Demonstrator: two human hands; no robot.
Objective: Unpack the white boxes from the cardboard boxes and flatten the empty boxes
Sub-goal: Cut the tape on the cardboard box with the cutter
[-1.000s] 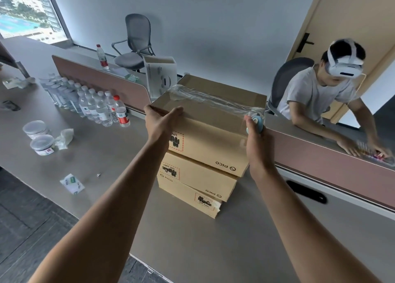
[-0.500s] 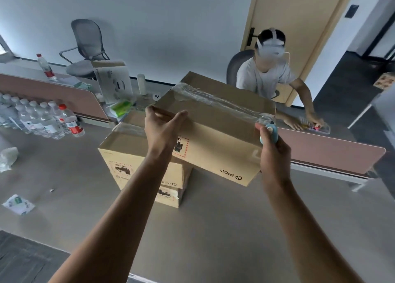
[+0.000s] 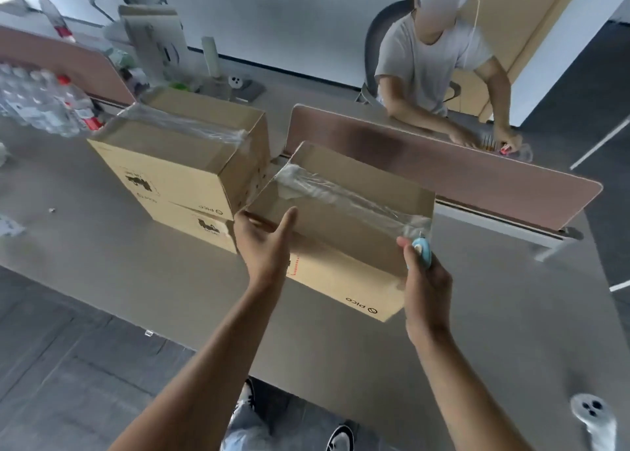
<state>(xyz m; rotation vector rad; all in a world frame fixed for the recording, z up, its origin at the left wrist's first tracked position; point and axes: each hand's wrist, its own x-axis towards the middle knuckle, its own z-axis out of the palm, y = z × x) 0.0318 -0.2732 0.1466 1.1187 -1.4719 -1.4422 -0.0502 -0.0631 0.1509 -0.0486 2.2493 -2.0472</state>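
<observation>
I hold a sealed cardboard box (image 3: pixel 344 225), taped along its top with clear tape, in the air just right of a stack of two more cardboard boxes (image 3: pixel 177 164) on the grey table (image 3: pixel 494 314). My left hand (image 3: pixel 266 242) grips its left end, fingers curled over the far corner. My right hand (image 3: pixel 426 280) holds a small blue cutter (image 3: pixel 421 251) and presses against the box's right end. A white box (image 3: pixel 156 41) stands upright behind the stack.
A pink divider panel (image 3: pixel 443 174) runs behind the held box, with a seated person (image 3: pixel 433 55) beyond it. Several water bottles (image 3: pixel 41 106) stand at the left. A white controller (image 3: pixel 595 416) lies at the bottom right. The table's near edge is below my forearms.
The top box has come off the stack and moved right and down, toward me, held in both hands. My view has swung to the right.
</observation>
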